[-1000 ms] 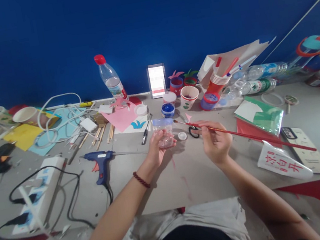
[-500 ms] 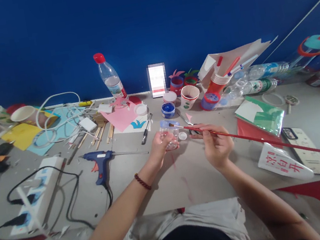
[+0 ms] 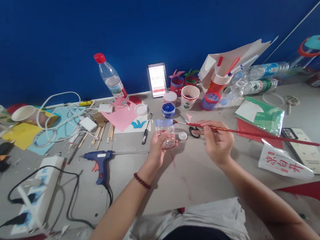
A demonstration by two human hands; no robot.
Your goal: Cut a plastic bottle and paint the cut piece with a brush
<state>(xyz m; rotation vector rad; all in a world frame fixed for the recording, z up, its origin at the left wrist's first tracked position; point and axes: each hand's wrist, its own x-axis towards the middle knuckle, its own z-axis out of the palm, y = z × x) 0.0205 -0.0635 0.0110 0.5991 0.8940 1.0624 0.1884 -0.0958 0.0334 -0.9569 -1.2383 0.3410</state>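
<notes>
My left hand (image 3: 159, 145) is closed round a clear plastic cup (image 3: 168, 140), which looks like a cut bottle piece with a band of blue paint along its top. My right hand (image 3: 219, 139) grips a long red-handled paintbrush (image 3: 251, 132). The brush tip points left and meets the painted band near its right side. Beyond the cup stands an open jar of blue paint (image 3: 168, 109). A small white cap (image 3: 182, 136) lies just right of the cup. Black-handled scissors (image 3: 194, 131) lie beside my right fingers, partly hidden by them.
A blue glue gun (image 3: 102, 162) and a white power strip (image 3: 39, 193) with black cords lie to the left. Behind are a red-capped bottle (image 3: 111, 79), a paper cup (image 3: 189, 96) and pink paper (image 3: 118, 116). Green sheets (image 3: 270, 118) and plastic bottles (image 3: 260, 84) lie right.
The cup has moved slightly left and stands more upright, showing more of its blue band. The brush tip has shifted right, from across the band to its right side.
</notes>
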